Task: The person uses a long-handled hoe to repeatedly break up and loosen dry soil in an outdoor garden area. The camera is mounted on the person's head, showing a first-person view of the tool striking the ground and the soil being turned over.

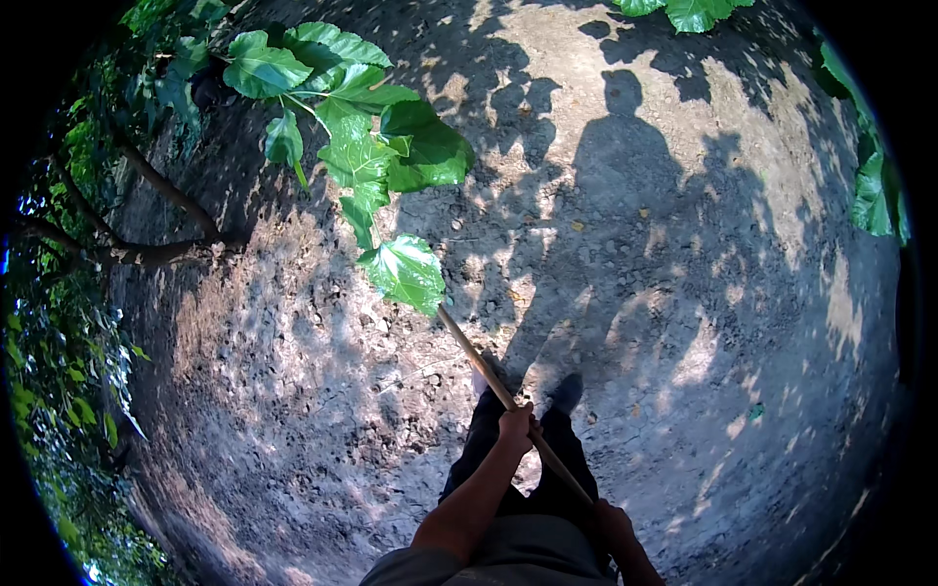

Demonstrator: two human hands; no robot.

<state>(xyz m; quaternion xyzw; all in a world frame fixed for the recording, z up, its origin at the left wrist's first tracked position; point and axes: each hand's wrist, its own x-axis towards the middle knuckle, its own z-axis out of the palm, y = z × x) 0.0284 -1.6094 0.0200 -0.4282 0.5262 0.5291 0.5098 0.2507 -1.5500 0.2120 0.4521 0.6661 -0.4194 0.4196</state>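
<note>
A long wooden pole (480, 362) runs slantwise across the front of my body. Closed round its middle is my left hand (519, 428), just above my knees. Lower down, beside my right hip, my right hand (612, 521) grips the pole near its lower visible part. The far end of the pole passes behind a broad green leaf (405, 275), so whatever is at that end is hidden. That leaf hangs from a leafy branch (359, 157) that reaches in from the upper left.
Dry, cloddy soil (330, 410) lies around my feet, patched with sun and shadow. At the left stands a tree with dark forked limbs (165, 253) and dense foliage. More large leaves (872, 192) hang at the right rim and top edge.
</note>
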